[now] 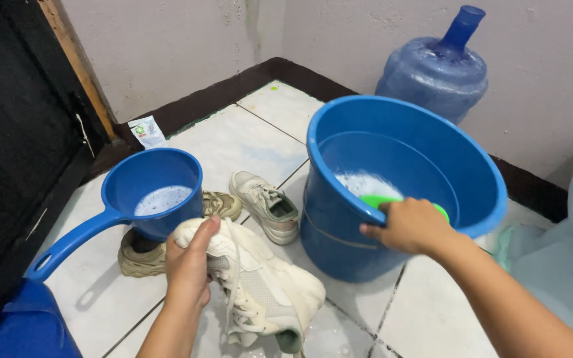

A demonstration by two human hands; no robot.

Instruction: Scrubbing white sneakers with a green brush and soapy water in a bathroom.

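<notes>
My left hand grips a wet cream sneaker by its heel opening, toe pointing toward the lower right over the white tiled floor. My right hand holds a green brush at the near rim of a large blue bucket that has soapy foam inside. The brush bristles are hidden behind my fingers and the rim.
A blue handled dipper with foamy water stands left of the sneaker. Two more shoes lie on the floor tiles. A small sachet leans by the wall. A blue water jug stands in the corner.
</notes>
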